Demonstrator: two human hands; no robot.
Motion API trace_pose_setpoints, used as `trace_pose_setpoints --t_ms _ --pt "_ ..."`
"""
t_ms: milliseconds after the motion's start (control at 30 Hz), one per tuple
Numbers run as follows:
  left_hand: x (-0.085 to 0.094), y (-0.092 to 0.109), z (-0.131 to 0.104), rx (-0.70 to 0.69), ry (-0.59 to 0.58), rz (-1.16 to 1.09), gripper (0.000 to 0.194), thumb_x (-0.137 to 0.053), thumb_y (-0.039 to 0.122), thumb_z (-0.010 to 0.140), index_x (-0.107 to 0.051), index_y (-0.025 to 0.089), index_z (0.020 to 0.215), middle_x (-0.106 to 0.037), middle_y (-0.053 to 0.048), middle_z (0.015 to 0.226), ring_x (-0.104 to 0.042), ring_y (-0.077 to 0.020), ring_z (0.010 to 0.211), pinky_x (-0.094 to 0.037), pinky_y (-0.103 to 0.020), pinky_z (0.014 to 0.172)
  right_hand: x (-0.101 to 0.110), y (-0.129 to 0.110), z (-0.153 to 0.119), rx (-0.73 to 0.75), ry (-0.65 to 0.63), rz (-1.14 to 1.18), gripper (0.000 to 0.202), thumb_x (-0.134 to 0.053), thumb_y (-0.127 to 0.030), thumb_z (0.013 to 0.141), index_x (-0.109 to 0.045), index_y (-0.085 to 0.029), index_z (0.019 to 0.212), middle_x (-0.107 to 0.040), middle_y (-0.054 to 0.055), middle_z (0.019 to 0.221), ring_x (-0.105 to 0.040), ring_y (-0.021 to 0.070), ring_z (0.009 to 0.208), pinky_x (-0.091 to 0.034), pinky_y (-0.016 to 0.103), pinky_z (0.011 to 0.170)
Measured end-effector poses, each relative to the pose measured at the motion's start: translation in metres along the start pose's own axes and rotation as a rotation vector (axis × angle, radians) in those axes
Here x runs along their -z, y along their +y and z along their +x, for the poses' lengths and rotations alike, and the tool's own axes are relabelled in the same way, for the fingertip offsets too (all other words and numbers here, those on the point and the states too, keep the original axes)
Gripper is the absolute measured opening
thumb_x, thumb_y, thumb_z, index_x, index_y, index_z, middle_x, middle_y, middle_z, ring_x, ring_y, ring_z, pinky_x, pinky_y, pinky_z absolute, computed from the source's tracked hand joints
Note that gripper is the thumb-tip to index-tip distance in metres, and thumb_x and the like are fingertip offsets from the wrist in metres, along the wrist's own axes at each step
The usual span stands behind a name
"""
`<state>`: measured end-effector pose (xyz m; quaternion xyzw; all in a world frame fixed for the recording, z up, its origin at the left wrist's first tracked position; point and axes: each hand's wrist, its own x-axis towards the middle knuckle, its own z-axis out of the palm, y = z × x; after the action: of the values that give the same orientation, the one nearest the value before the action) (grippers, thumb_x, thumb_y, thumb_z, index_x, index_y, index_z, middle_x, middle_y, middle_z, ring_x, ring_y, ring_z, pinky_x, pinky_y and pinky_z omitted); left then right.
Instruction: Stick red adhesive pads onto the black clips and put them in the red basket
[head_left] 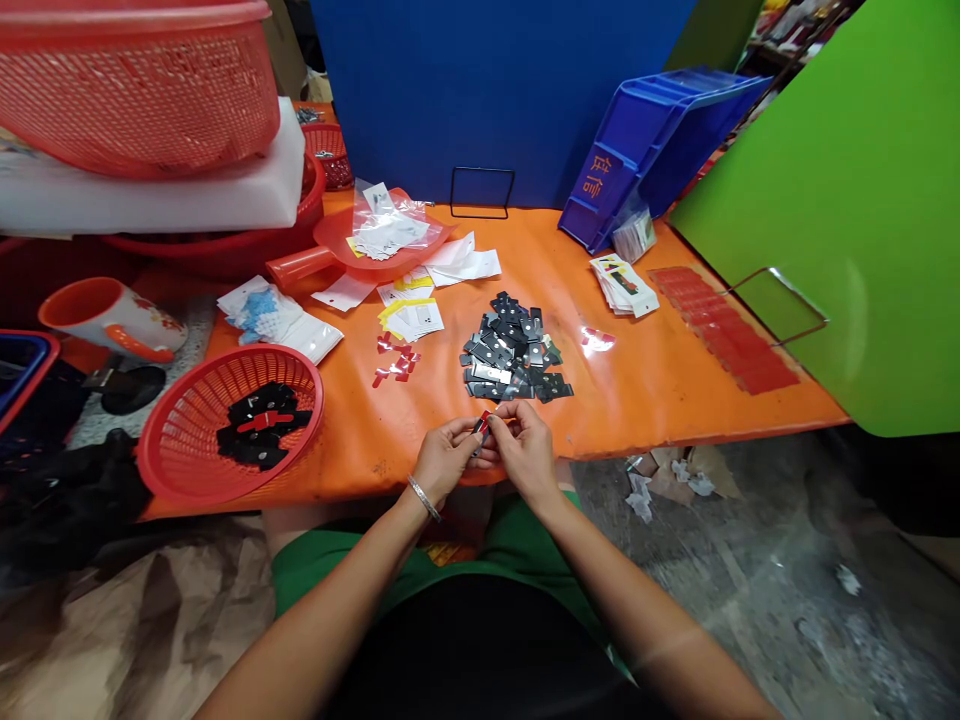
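Near the table's front edge, my left hand [444, 455] pinches a small black piece with a red part [481, 424] between thumb and fingers. My right hand [527, 450] meets it from the other side, its thumb and fingers closed on the same piece. Fingers cover much of it, so its exact kind is hidden. Just beyond my hands lies a heap of flat black pieces [510, 345], some with shiny clear parts. Small red cut-out pieces [397, 362] lie to the left of the heap, and a few more red pieces [598, 338] to the right.
A red basket [161, 450] with black pieces and a red one stands at left. Behind it are a mug [112, 315], white cards [412, 318] and a red scoop [300, 266]. A tilted blue bin [600, 195], card stack [624, 285] and red sheets [724, 328] are at right.
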<state>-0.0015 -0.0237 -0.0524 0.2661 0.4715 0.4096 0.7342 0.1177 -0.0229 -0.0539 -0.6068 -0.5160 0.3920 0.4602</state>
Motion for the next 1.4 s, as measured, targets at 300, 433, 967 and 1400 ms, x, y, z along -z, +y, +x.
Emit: trace_pose_setpoints --t_ms 300,433,967,1400 --pt "0.000 -0.002 0.000 -0.026 0.007 -0.006 0.032 -0.071 0.023 0.066 -0.065 0.008 0.094 -0.071 -0.006 0.070 -0.066 -0.0147 0.057 -0.055 -0.024 0.057 -0.002 -0.003 -0.001 -0.011 0.020 0.020 0.013 -0.055 -0.032 0.080 -0.049 -0.021 0.074 -0.054 -0.003 0.064 -0.050 0.0112 0.051 -0.041 0.022 0.047" --pt "-0.001 -0.004 -0.001 -0.061 0.014 0.005 0.033 -0.070 0.025 0.067 -0.065 0.008 0.095 -0.071 -0.005 0.071 -0.066 -0.0146 0.058 -0.055 -0.024 0.057 -0.004 -0.001 0.000 -0.024 0.029 0.043 0.014 -0.056 -0.031 0.079 -0.049 -0.020 0.074 -0.054 -0.003 0.065 -0.051 0.0114 0.053 -0.042 0.023 0.050" --pt "-0.020 0.015 -0.028 -0.054 0.032 -0.115 0.029 -0.068 0.023 0.069 -0.064 0.008 0.094 -0.071 -0.007 0.077 -0.067 -0.0141 0.063 -0.056 -0.023 0.060 0.007 -0.023 -0.002 -0.266 0.040 0.566 0.029 -0.067 -0.035 0.071 -0.053 -0.019 0.090 -0.056 -0.005 0.065 -0.039 0.0043 0.041 -0.030 0.015 0.036" --pt "-0.024 0.012 -0.028 -0.074 0.024 -0.017 0.030 -0.068 0.025 0.069 -0.065 0.009 0.095 -0.069 -0.004 0.068 -0.065 -0.0137 0.057 -0.055 -0.024 0.057 0.012 -0.027 -0.007 -0.178 -0.059 0.280 0.033 -0.062 -0.049 0.073 -0.053 -0.019 0.067 -0.045 -0.006 0.050 -0.040 0.0086 0.044 -0.033 0.020 0.041"
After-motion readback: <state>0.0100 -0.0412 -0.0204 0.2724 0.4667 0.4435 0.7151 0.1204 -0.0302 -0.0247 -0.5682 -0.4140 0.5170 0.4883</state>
